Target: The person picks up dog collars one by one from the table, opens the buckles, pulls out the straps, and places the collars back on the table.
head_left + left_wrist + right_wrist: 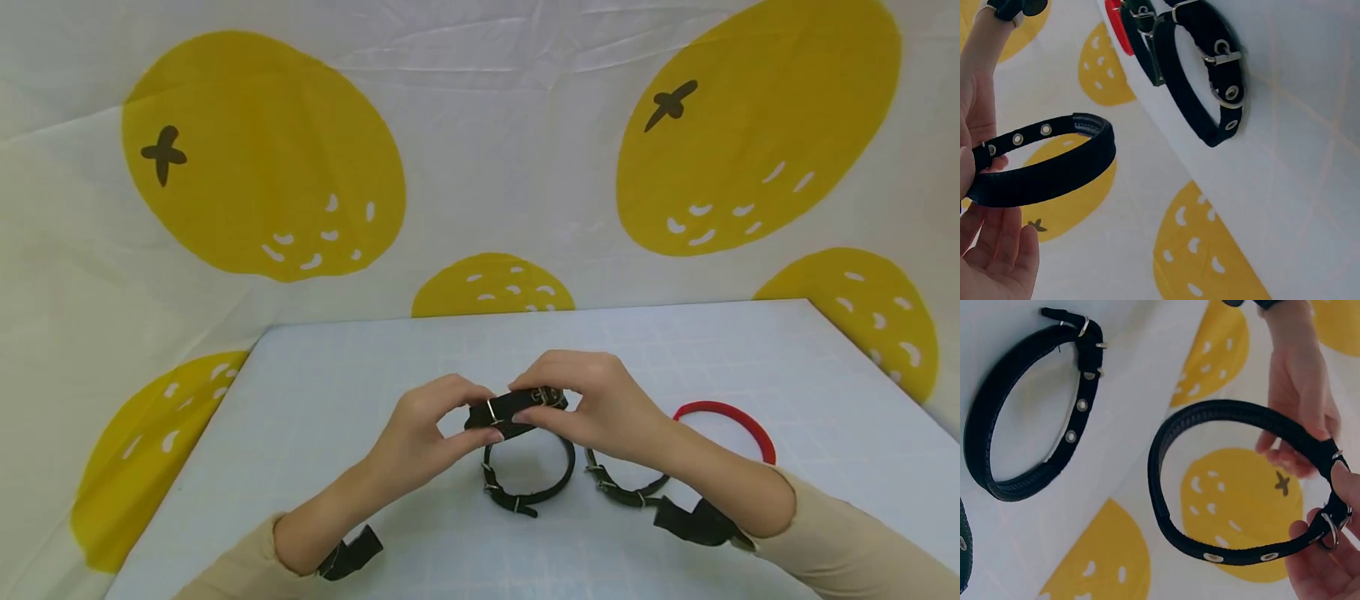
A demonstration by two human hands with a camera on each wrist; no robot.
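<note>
One black collar (506, 405), pinched by left hand (433, 421) and right hand (596, 400); near edge-on in head view, right wrist shows it round with eyelets (1213, 557).

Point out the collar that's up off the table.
It's the black collar pinched by the left hand and the right hand. The other black one, the green one and the red one all lie on the table.

Black collars (1054, 184): two. Dark green collar (621, 495): one. Red loop (708, 407): one. Hands (431, 421): two. Sleeves (847, 533): two. Table (375, 354): one. Yellow printed fruits (262, 150), head view: five.
</note>
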